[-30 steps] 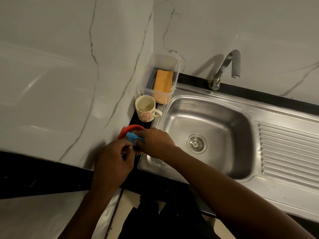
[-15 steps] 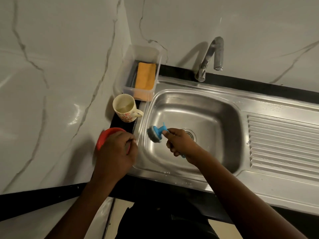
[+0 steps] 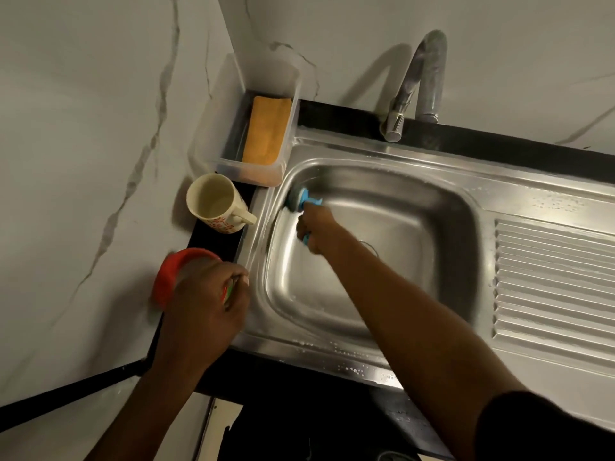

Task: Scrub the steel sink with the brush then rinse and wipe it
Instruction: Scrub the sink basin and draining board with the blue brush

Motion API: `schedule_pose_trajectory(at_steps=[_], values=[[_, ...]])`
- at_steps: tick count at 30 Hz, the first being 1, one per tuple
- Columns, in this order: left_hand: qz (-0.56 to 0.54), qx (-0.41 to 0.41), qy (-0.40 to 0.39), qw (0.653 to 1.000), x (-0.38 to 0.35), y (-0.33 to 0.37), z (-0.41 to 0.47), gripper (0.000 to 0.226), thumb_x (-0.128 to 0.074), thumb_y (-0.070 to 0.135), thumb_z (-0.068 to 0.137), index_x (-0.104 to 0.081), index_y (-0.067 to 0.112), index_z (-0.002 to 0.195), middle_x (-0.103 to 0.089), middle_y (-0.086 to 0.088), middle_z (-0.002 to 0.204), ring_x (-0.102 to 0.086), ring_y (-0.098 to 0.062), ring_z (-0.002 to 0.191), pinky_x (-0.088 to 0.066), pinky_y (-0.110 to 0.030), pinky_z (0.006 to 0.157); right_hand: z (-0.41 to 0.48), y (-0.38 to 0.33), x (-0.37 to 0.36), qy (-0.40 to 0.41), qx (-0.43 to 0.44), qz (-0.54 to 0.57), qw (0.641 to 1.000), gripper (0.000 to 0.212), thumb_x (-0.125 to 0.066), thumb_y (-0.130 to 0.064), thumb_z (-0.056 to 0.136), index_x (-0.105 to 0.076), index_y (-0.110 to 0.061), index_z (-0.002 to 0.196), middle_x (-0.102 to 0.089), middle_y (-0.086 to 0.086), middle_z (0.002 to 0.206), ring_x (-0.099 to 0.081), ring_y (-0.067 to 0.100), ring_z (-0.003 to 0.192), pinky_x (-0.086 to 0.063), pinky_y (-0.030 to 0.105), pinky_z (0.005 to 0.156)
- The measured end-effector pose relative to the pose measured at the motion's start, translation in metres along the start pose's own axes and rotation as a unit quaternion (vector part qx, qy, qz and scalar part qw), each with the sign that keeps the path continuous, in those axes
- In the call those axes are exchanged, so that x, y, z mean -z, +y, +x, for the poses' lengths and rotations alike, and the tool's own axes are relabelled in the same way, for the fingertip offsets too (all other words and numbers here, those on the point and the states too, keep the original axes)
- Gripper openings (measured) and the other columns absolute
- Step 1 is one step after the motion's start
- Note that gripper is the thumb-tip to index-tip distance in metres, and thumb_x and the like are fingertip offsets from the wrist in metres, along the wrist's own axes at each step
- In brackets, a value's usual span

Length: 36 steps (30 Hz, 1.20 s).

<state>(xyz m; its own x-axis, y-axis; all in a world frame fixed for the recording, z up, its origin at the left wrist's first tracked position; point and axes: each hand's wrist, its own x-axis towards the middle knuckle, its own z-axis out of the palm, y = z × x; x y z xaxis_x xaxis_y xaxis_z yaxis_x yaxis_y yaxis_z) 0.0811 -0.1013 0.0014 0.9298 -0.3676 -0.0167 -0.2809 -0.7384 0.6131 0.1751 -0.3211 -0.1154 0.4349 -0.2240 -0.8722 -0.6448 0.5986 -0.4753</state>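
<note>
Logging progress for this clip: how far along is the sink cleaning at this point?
Done: little; droplets dot the front rim. In hand: the right hand presses the brush into the far-left corner of the sink; the left hand grips a red tub. Left: more scrubbing, rinsing (no water at the tap), wiping; the orange cloth lies in its box.
</note>
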Motion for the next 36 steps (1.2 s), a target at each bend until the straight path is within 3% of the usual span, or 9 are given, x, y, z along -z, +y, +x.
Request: schedule_pose_trajectory(at_steps=[10,14,17,20,23,28,31,33,36], values=[[-0.01,0.0,-0.016,1.0,-0.01,0.01,0.011,0.014,-0.071,0.017,0.094,-0.074,0.017,0.108,-0.068,0.012,0.092,-0.063,-0.001,0.086,-0.054,-0.023,0.074,-0.021,0.092,0.032,-0.107,-0.081,-0.205,0.969,0.022,-0.044,0.009,0.094,-0.061,-0.005,0.094,-0.043,0.01,0.064,-0.04,0.019,0.048,-0.032,0.027,0.048],[-0.013,0.014,-0.024,1.0,-0.01,0.007,0.009,0.014,-0.073,0.013,0.093,-0.074,0.019,0.105,-0.064,0.019,0.09,-0.062,0.001,0.087,-0.054,-0.023,0.075,0.028,0.004,0.011,-0.035,-0.017,-0.132,0.99,0.055,-0.043,0.021,0.087,-0.061,-0.005,0.131,-0.048,0.011,0.077,-0.048,0.019,0.06,-0.045,0.028,0.052],[-0.011,0.01,-0.019,1.0,-0.009,0.006,0.007,0.014,-0.073,0.009,0.091,-0.073,0.018,0.102,-0.06,0.024,0.088,-0.061,0.0,0.089,-0.054,-0.022,0.072,0.04,-0.005,0.002,0.004,-0.02,-0.127,0.992,0.056,-0.044,0.012,0.094,-0.054,-0.013,0.143,-0.048,0.009,0.08,-0.046,0.016,0.062,-0.053,0.022,0.055],[-0.014,0.009,-0.016,1.0,-0.011,0.01,0.007,0.012,-0.073,0.009,0.091,-0.074,0.017,0.1,-0.059,0.026,0.087,-0.061,0.001,0.089,-0.049,-0.012,0.071,0.029,0.058,0.017,-0.051,-0.049,-0.205,0.976,0.053,-0.043,0.02,0.088,-0.059,-0.003,0.134,-0.048,0.011,0.076,-0.048,0.02,0.059,-0.041,0.019,0.04],[-0.017,0.007,-0.024,1.0,-0.013,0.012,0.008,0.011,-0.072,0.012,0.092,-0.074,0.019,0.1,-0.061,0.025,0.087,-0.062,-0.001,0.087,-0.049,-0.012,0.071,0.022,0.108,0.034,-0.125,-0.156,-0.255,0.946,0.048,-0.048,0.019,0.084,-0.062,-0.007,0.122,-0.049,0.011,0.074,-0.049,0.021,0.057,-0.043,0.03,0.051],[-0.014,-0.01,-0.033,0.999,-0.016,0.009,0.01,0.009,-0.071,0.012,0.093,-0.073,0.02,0.098,-0.062,0.023,0.086,-0.063,-0.005,0.082,-0.052,-0.02,0.069,0.054,0.028,0.016,-0.053,-0.091,-0.169,0.98,0.027,-0.05,0.019,0.088,-0.064,-0.002,0.094,-0.05,0.009,0.072,-0.052,0.019,0.058,-0.045,0.024,0.046],[-0.011,0.002,-0.04,0.999,-0.018,0.007,0.008,0.008,-0.069,0.015,0.094,-0.073,0.022,0.098,-0.062,0.024,0.086,-0.063,-0.004,0.083,-0.052,-0.021,0.071,0.073,-0.012,0.011,0.006,-0.077,-0.094,0.993,0.02,-0.052,-0.001,0.1,-0.057,-0.005,0.081,-0.043,0.004,0.071,-0.034,0.01,0.052,-0.032,0.018,0.038],[-0.015,0.013,-0.041,0.999,-0.018,0.006,0.008,0.009,-0.07,0.015,0.094,-0.073,0.022,0.097,-0.062,0.024,0.086,-0.064,-0.004,0.082,-0.053,-0.022,0.071,0.07,-0.001,0.008,-0.01,-0.07,-0.082,0.994,0.013,-0.048,-0.003,0.101,-0.059,-0.009,0.096,-0.045,0.005,0.074,-0.039,0.012,0.055,-0.035,0.018,0.038],[-0.008,0.005,-0.042,0.999,-0.016,0.005,0.011,0.008,-0.071,0.013,0.093,-0.073,0.02,0.095,-0.059,0.025,0.083,-0.062,-0.003,0.081,-0.047,-0.013,0.068,0.065,0.064,0.011,-0.027,-0.069,-0.215,0.974,0.033,-0.048,0.013,0.092,-0.058,-0.009,0.114,-0.051,0.012,0.08,-0.051,0.022,0.061,-0.043,0.023,0.041]])
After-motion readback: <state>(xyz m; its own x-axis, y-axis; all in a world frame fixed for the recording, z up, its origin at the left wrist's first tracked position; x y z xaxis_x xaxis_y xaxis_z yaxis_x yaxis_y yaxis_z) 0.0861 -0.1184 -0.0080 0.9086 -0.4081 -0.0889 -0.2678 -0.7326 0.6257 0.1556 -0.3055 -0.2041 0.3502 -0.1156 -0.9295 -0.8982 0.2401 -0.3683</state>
